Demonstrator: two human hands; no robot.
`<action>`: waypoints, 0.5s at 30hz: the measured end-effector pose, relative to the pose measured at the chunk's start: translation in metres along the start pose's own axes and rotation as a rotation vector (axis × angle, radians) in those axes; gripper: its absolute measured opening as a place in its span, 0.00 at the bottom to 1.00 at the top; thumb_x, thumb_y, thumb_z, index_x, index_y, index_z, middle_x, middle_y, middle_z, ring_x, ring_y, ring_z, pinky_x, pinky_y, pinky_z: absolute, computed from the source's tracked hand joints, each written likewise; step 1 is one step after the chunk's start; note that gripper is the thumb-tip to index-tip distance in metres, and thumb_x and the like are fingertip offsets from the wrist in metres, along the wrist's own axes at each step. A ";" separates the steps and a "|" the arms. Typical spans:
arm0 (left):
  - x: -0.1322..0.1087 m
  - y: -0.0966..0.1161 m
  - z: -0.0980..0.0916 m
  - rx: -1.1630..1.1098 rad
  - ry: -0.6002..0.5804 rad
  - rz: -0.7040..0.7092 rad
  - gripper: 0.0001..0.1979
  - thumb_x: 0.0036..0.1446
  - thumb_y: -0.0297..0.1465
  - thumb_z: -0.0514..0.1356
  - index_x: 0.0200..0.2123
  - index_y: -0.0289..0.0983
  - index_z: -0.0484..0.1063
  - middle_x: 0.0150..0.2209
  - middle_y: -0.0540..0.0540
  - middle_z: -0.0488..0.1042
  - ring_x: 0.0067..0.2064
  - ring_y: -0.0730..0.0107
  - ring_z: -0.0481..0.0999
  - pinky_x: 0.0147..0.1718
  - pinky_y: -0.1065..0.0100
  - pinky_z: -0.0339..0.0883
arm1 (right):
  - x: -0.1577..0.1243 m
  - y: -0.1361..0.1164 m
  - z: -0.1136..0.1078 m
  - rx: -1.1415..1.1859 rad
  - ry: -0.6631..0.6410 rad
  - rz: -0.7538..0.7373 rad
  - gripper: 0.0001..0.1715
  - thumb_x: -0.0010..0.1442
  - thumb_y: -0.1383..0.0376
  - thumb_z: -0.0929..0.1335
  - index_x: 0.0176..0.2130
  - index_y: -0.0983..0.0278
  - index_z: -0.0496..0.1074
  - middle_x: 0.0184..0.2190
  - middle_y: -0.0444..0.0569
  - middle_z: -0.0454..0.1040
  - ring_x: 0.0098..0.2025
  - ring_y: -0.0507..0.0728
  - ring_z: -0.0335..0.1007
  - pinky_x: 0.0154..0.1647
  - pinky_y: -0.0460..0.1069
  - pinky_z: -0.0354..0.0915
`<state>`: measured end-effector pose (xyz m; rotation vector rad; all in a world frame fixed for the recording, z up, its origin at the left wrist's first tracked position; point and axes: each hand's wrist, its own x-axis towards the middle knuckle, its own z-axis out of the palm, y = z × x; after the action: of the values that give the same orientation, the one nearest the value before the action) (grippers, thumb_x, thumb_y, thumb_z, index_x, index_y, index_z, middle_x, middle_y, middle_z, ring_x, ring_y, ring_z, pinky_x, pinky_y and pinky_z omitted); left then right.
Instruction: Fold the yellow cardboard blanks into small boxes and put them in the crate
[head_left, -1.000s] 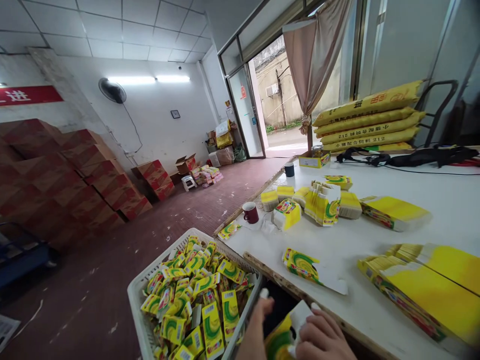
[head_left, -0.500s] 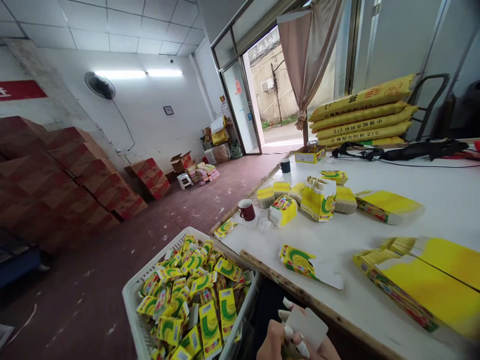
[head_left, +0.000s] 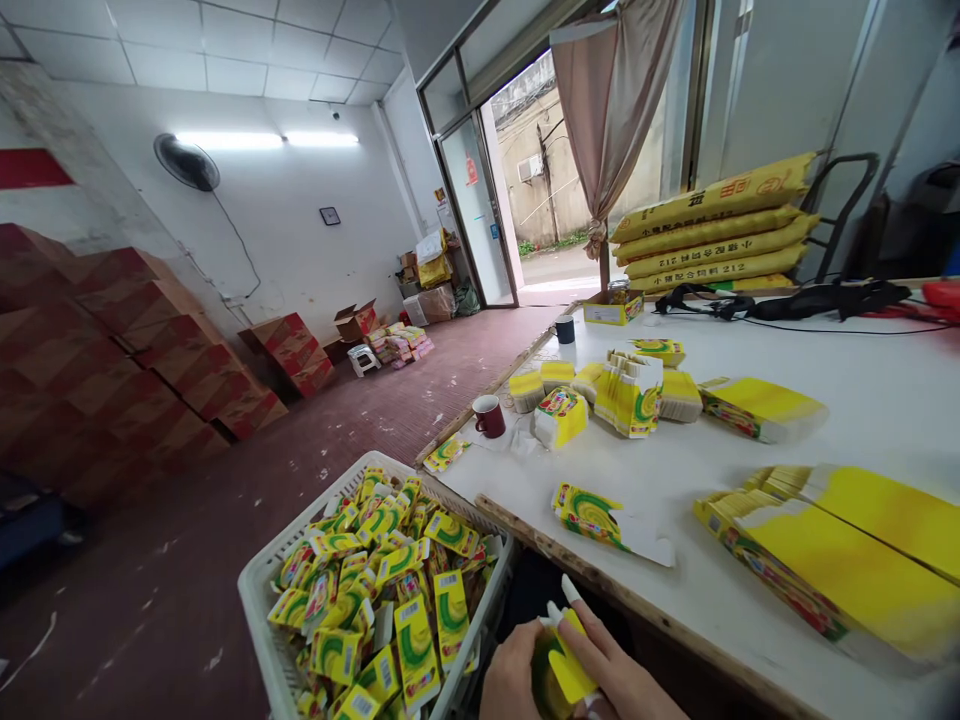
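My left hand (head_left: 511, 672) and my right hand (head_left: 626, 675) meet at the bottom of the view, in front of the table edge. Between them is a small yellow and green carton (head_left: 568, 672), gripped from both sides, its lower part hidden by the fingers. Several fingertips are white. Just left of my hands stands a white plastic basket (head_left: 259, 610) heaped with similar small cartons (head_left: 415, 650). On the table beyond my hands lies a torn, opened yellow carton piece (head_left: 592, 513) with a white flap.
Bundles of flat yellow cartons (head_left: 847, 550) lie along the right of the white table (head_left: 720, 630). A red mug (head_left: 489, 416) and a dark mug (head_left: 565, 329) stand near its left edge. Yellow sacks (head_left: 712, 235) are stacked behind; brown boxes (head_left: 187, 360) fill the far left.
The piece in my hands has turned from its white side to its yellow side. My right hand's fingers now extend along it, and the view has shifted slightly.
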<state>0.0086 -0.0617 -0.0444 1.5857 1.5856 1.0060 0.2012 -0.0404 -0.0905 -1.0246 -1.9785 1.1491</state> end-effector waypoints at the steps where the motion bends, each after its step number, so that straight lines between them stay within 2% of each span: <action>1: 0.002 0.006 -0.007 0.023 -0.072 -0.003 0.26 0.37 0.37 0.76 0.44 0.40 0.81 0.40 0.40 0.83 0.42 0.47 0.80 0.44 0.60 0.71 | -0.001 -0.008 -0.007 -0.015 -0.039 0.018 0.37 0.57 0.71 0.69 0.66 0.61 0.71 0.72 0.63 0.59 0.70 0.68 0.63 0.68 0.56 0.63; 3: 0.007 0.018 -0.017 0.073 -0.222 -0.026 0.25 0.37 0.36 0.75 0.43 0.40 0.81 0.38 0.42 0.83 0.39 0.52 0.80 0.40 0.63 0.71 | -0.003 -0.025 -0.023 -0.025 -0.083 0.043 0.30 0.59 0.71 0.67 0.59 0.59 0.77 0.70 0.61 0.63 0.68 0.65 0.68 0.67 0.55 0.64; 5: 0.012 0.029 -0.022 0.111 -0.292 -0.032 0.26 0.35 0.33 0.75 0.43 0.40 0.81 0.37 0.44 0.83 0.38 0.53 0.80 0.38 0.64 0.72 | -0.004 -0.040 -0.037 -0.004 -0.082 0.052 0.23 0.58 0.70 0.68 0.52 0.57 0.81 0.68 0.58 0.67 0.67 0.65 0.68 0.67 0.55 0.64; 7: 0.014 0.036 -0.021 0.127 -0.258 -0.002 0.26 0.34 0.32 0.75 0.43 0.40 0.81 0.38 0.43 0.83 0.40 0.50 0.81 0.41 0.62 0.72 | -0.002 -0.049 -0.042 0.052 -0.060 0.054 0.18 0.54 0.68 0.71 0.46 0.58 0.81 0.64 0.56 0.72 0.64 0.66 0.70 0.64 0.55 0.66; 10: 0.013 0.034 -0.015 0.105 -0.185 0.031 0.25 0.37 0.32 0.73 0.44 0.40 0.81 0.41 0.40 0.83 0.44 0.46 0.81 0.45 0.59 0.73 | 0.005 -0.054 -0.034 0.152 0.003 0.043 0.15 0.52 0.65 0.73 0.42 0.61 0.78 0.57 0.56 0.75 0.57 0.65 0.74 0.60 0.56 0.69; 11: 0.011 0.031 -0.012 0.073 -0.180 0.028 0.24 0.38 0.31 0.73 0.44 0.40 0.81 0.41 0.40 0.83 0.44 0.47 0.81 0.45 0.59 0.73 | 0.007 -0.052 -0.029 0.178 0.029 0.037 0.17 0.53 0.63 0.73 0.44 0.61 0.77 0.56 0.57 0.75 0.57 0.65 0.74 0.61 0.57 0.69; 13: 0.007 0.023 -0.009 -0.059 -0.175 -0.007 0.25 0.40 0.32 0.73 0.45 0.40 0.81 0.41 0.41 0.83 0.42 0.49 0.82 0.43 0.60 0.75 | 0.011 -0.046 -0.020 0.237 0.043 0.022 0.26 0.55 0.61 0.72 0.54 0.62 0.73 0.59 0.59 0.73 0.60 0.66 0.71 0.64 0.58 0.66; 15: 0.005 0.012 -0.008 -0.300 -0.027 -0.095 0.29 0.39 0.33 0.76 0.48 0.39 0.79 0.44 0.40 0.83 0.44 0.51 0.82 0.44 0.62 0.76 | 0.016 -0.035 -0.020 0.306 0.055 0.014 0.40 0.57 0.58 0.72 0.65 0.62 0.63 0.63 0.61 0.70 0.63 0.66 0.70 0.65 0.59 0.66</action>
<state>0.0073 -0.0572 -0.0292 1.3031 1.4019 1.1075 0.1982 -0.0304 -0.0487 -0.9001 -1.6897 1.3649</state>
